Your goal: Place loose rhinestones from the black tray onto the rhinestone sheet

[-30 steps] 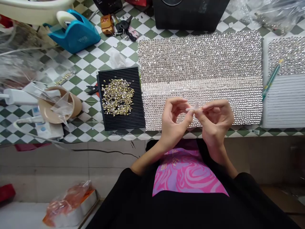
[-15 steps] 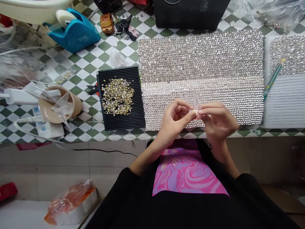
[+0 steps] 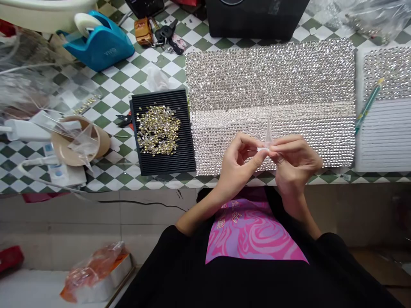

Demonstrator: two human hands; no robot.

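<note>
Both hands meet over the front part of a large rhinestone-covered sheet [image 3: 269, 81]. Between them is a small clear plastic piping cone [image 3: 269, 133], its narrow tip pointing away from me. My left hand [image 3: 239, 160] pinches the wide, folded end with thumb and fingertips. My right hand [image 3: 295, 160] grips the same end from the other side, fingers curled in. What is inside the cone is too small to make out. To the left, a black ridged tray [image 3: 162, 164] bears a pile of loose gold-backed rhinestones [image 3: 159, 130].
Left of the tray are pliers [image 3: 123, 120] and a tan cup [image 3: 104, 143] with plastic cones in it. A blue tape dispenser [image 3: 112, 51], keys [image 3: 165, 33] and a black box [image 3: 257, 19] stand farther back. A green pen [image 3: 367, 107] lies on a white ridged board [image 3: 383, 141] at right.
The cone has shifted slightly right and stands a bit straighter. My left thumb and fingers have moved a little to the right along its folded end.
</note>
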